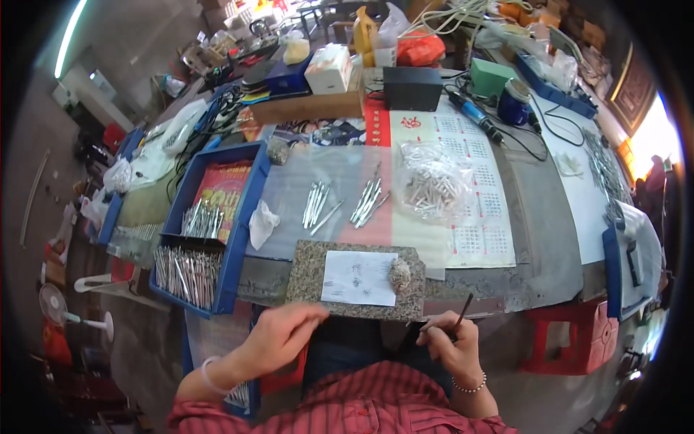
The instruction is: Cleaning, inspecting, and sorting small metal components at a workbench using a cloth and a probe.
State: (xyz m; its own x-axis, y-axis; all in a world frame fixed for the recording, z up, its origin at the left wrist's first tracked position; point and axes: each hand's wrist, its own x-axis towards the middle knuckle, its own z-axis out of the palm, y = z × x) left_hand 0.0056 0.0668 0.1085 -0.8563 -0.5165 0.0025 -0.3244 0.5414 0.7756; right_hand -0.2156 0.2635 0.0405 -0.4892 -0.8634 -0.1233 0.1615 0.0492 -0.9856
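My left hand (288, 331) hovers at the near left edge of a speckled stone slab (307, 262). Its fingers stretch to the right, with nothing visible in them. Beyond the slab's right corner, my right hand (454, 341) is closed round a thin dark pen-like tool (465, 308), which points up. I cannot make out whether its fingertips pinch anything else. On the slab lies a white sheet of paper (340, 288) with dark marks. A rough greyish lump (400, 275) rests at the sheet's right edge.
Two small groups of slim metal pieces (315, 204) lie beyond the slab, beside a clear bag of white sticks (434, 184). At left, a blue tray (233, 266) holds many metal rods. A blue handpiece (468, 110) with a cable lies far right; red stools (571, 336) stand below.
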